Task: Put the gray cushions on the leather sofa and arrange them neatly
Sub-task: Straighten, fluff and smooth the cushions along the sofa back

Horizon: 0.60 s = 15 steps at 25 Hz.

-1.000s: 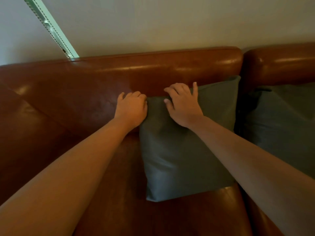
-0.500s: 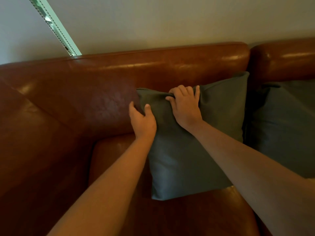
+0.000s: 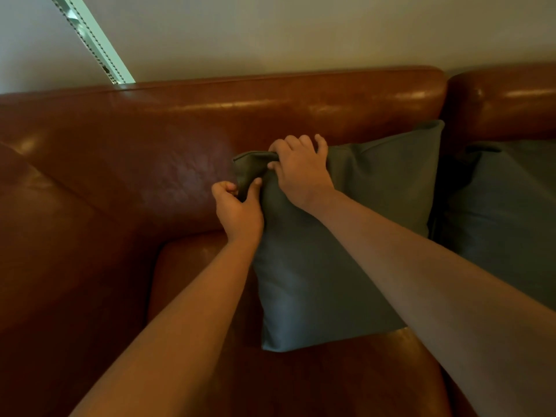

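Observation:
A gray cushion (image 3: pixel 325 266) stands upright on the seat of the brown leather sofa (image 3: pixel 150 164), leaning against the backrest. My left hand (image 3: pixel 237 210) pinches the cushion's left edge just below its top left corner. My right hand (image 3: pixel 301 173) grips the top edge near that same corner, fingers curled over it. A second gray cushion (image 3: pixel 508 215) leans on the backrest of the seat to the right, partly cut off by the frame.
The sofa's left armrest (image 3: pixel 54 266) rises at the left. A pale wall (image 3: pixel 301 31) runs behind the backrest, with a window blind edge (image 3: pixel 93 40) at the upper left. Bare seat leather (image 3: pixel 192 266) lies left of the cushion.
My left hand slid down from the cushion's top left corner to its left edge and now pinches it. The corner has come into view. My right hand stays on the top edge.

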Tool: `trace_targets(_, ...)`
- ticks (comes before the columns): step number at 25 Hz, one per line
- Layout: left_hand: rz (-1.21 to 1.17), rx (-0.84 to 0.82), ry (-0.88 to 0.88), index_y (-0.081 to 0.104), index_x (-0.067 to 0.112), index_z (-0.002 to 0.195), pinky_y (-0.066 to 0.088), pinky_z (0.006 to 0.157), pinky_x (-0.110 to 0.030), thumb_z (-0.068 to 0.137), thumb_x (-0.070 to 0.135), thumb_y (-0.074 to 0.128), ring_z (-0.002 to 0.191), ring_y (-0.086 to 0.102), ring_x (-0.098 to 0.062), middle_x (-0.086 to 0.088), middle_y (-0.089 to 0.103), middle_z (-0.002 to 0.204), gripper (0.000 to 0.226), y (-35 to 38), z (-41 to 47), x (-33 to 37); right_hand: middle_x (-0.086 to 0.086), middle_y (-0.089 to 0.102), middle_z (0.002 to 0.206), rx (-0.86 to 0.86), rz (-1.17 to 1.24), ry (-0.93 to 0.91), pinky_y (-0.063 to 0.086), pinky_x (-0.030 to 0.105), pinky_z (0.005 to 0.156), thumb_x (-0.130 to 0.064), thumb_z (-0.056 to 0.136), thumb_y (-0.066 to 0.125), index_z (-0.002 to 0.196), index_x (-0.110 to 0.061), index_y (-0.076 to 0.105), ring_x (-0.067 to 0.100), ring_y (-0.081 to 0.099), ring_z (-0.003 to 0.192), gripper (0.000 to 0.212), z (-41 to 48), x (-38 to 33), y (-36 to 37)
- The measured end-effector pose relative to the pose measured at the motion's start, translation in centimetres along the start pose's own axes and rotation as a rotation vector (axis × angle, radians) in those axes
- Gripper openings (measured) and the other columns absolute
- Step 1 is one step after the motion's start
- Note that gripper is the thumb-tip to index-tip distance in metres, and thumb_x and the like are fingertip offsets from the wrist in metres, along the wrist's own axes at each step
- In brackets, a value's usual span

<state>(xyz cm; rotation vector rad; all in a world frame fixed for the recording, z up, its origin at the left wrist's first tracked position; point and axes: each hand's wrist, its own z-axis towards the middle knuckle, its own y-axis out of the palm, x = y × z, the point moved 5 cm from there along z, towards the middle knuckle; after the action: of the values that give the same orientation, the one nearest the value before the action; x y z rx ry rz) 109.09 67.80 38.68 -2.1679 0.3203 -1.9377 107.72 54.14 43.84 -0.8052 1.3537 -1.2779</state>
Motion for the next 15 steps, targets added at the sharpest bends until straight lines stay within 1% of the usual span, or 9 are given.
trace_targets(2, 0.078, -0.048, 0.03, 0.046, 0.011, 0.101, 0.046, 0.073, -0.027, 0.092, 0.033, 0.063, 0.082, 0.051, -0.017, -0.006, 0.052, 0.096, 0.03, 0.3, 0.5, -0.4, 0.005, 0.054, 0.116, 0.069, 0.037, -0.023, 0.014, 0.056, 0.115, -0.025, 0.1, 0.046, 0.116, -0.017, 0.056, 0.029, 0.047, 0.114, 0.021, -0.2, -0.1, 0.2)
trace_targets(4, 0.194, -0.051, 0.105, 0.054, 0.005, 0.101, 0.047, 0.078, -0.038, 0.096, 0.03, 0.057, 0.087, 0.054, -0.024, -0.013, 0.057, 0.102, 0.025, 0.4, 1.0, -0.7, 0.006, 0.055, 0.114, 0.149, 0.04, -0.058, 0.015, 0.06, 0.115, -0.025, 0.096, 0.053, 0.115, -0.016, 0.059, 0.029, 0.05, 0.112, 0.022, -0.7, -0.6, -0.5)
trace_targets(7, 0.217, 0.028, 0.133, 0.058, 0.0, 0.105, 0.04, 0.079, -0.032, 0.099, 0.021, 0.05, 0.096, 0.055, -0.03, -0.017, 0.058, 0.107, 0.023, 0.3, 1.2, -0.3, 0.006, 0.05, 0.134, 0.226, 0.042, -0.052, 0.008, 0.062, 0.117, -0.035, 0.094, 0.054, 0.133, -0.019, 0.052, 0.026, 0.04, 0.132, 0.042, -4.2, 0.4, -2.6)
trace_targets(10, 0.23, 0.161, 0.07, 0.052, 0.001, 0.125, 0.037, 0.09, -0.033, 0.1, 0.019, 0.047, 0.113, 0.051, -0.034, -0.018, 0.052, 0.123, 0.032, 0.2, -0.5, 1.2, 0.005, 0.027, 0.159, 0.182, -0.021, -0.052, 0.002, 0.062, 0.117, -0.054, 0.095, 0.046, 0.148, -0.021, 0.037, 0.026, 0.012, 0.15, 0.063, -10.9, 3.6, -2.8)
trace_targets(11, 0.235, 0.212, 0.147, 0.047, 0.002, 0.134, 0.036, 0.098, -0.036, 0.098, 0.02, 0.049, 0.12, 0.047, -0.036, -0.019, 0.048, 0.131, 0.04, 0.2, -1.7, 2.1, 0.004, 0.02, 0.162, 0.143, -0.046, -0.048, 0.0, 0.062, 0.117, -0.059, 0.095, 0.043, 0.151, -0.022, 0.033, 0.026, 0.006, 0.151, 0.068, -12.7, 4.8, -2.3)
trace_targets(12, 0.279, 0.22, 0.308, 0.042, 0.003, 0.139, 0.033, 0.106, -0.041, 0.097, 0.023, 0.05, 0.128, 0.042, -0.038, -0.021, 0.043, 0.138, 0.047, 0.5, -3.5, 3.2, 0.003, 0.016, 0.163, 0.105, -0.072, -0.044, 0.0, 0.062, 0.117, -0.063, 0.094, 0.04, 0.152, -0.023, 0.03, 0.027, 0.002, 0.152, 0.071, -13.8, 5.8, -1.6)
trace_targets(13, 0.363, 0.165, 0.507, 0.038, 0.004, 0.142, 0.027, 0.112, -0.046, 0.097, 0.026, 0.05, 0.136, 0.034, -0.038, -0.022, 0.038, 0.144, 0.052, 1.2, -5.6, 3.7, 0.002, 0.013, 0.164, 0.076, -0.101, -0.036, -0.001, 0.063, 0.117, -0.066, 0.094, 0.036, 0.153, -0.025, 0.027, 0.027, 0.0, 0.152, 0.073, -14.2, 6.7, -0.9)
trace_targets(14, 0.464, 0.055, 0.685, 0.033, 0.007, 0.145, 0.018, 0.117, -0.05, 0.097, 0.029, 0.048, 0.142, 0.026, -0.037, -0.02, 0.032, 0.15, 0.055, 2.4, -7.8, 3.7, 0.002, 0.01, 0.164, 0.046, -0.136, -0.026, -0.001, 0.063, 0.117, -0.067, 0.094, 0.031, 0.154, -0.026, 0.023, 0.028, -0.002, 0.152, 0.074, -13.9, 7.3, -0.1)
trace_targets(15, 0.568, -0.072, 0.805, 0.029, 0.011, 0.148, 0.01, 0.118, -0.052, 0.098, 0.033, 0.046, 0.147, 0.017, -0.033, -0.016, 0.026, 0.155, 0.057, 3.5, -9.5, 3.1, 0.002, 0.007, 0.164, 0.015, -0.17, -0.02, -0.002, 0.064, 0.116, -0.068, 0.094, 0.026, 0.155, -0.027, 0.018, 0.029, -0.004, 0.151, 0.074, -13.3, 7.7, 0.4)
